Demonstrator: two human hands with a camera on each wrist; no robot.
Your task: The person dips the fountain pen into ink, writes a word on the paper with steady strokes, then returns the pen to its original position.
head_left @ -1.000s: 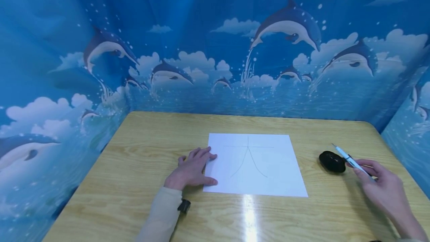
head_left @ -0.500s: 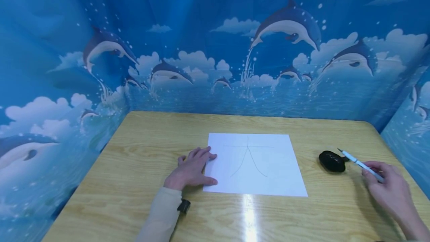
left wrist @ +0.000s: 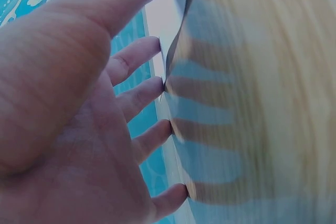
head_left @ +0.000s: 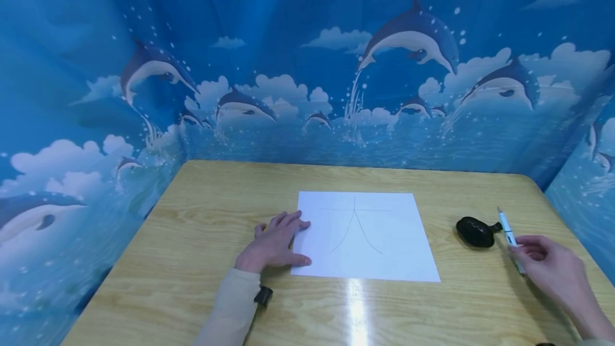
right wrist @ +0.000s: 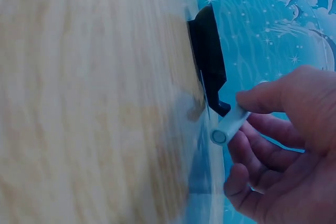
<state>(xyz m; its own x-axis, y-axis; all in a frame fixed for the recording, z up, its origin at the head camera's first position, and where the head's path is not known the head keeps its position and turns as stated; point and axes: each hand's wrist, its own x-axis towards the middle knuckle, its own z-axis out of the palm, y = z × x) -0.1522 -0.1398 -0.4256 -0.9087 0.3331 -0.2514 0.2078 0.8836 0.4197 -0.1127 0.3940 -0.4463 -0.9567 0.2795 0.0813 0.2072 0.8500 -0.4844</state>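
Observation:
A white sheet of paper (head_left: 403,239) lies on the table with thin lines drawn on it: a short upright, a crossbar and two curves spreading downward. My left hand (head_left: 271,242) rests at its left edge, fingers spread, with the fingertips and thumb touching the paper and table. At the right, my right hand (head_left: 552,260) pinches a light blue pen (head_left: 506,228) between thumb and fingers, its dark tip pointing away from me. Just left of the pen is a glossy black rounded object (head_left: 474,232) with a short stub. The right wrist view shows the pen's blunt end (right wrist: 220,136) facing the camera.
The wooden table (head_left: 216,191) has rounded far corners. A blue curtain printed with dolphins (head_left: 288,132) hangs behind it and along both sides. Light glares off the tabletop below the paper.
My right hand has turned the pen from a leftward slant to more upright, pointing away, and shifted its grip on it. My left hand and the paper have stayed put.

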